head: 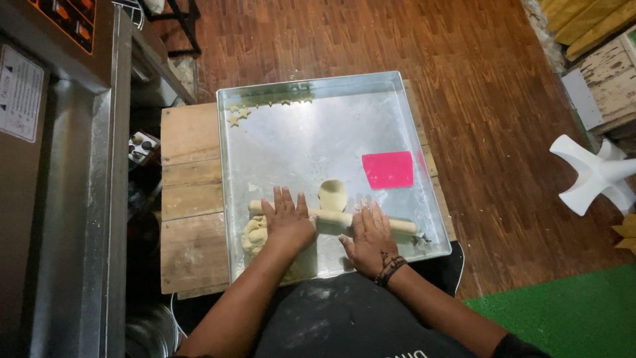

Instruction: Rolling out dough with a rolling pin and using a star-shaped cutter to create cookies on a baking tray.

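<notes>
Both hands are down on the rolling pin (334,219), which lies straight across the near part of the big metal tray (311,142), pointing from 9 o'clock to 3 o'clock. The left hand (288,222) is flat on it, fingers spread and straight, palm pressing; nothing is clasped. The right hand (372,238) does the same further along toward 3 o'clock, fingers stretched out over the pin, open and pressing rather than gripping. A dark beaded bracelet (391,268) sits on that wrist.

Between the two hands, a tongue of pale dough (332,195) pokes out from under the pin toward 12 o'clock, rolled thin and rounded. A rougher lump of dough (255,235) sits at 9 o'clock of the left hand, touching the pin's end and half hidden by the forearm.

At 1 o'clock from the right hand, apart from the pin, a pink scraper (388,170) lies flat on the tray. Far up in the tray's 11 o'clock corner, a row of small star-shaped dough pieces (268,105) lines the rim. A small metal cutter (420,238) rests just past the pin's right end.

The tray rests on a rough wooden table (191,199). A white plastic stool (593,172) stands on the floor out at 3 o'clock.
</notes>
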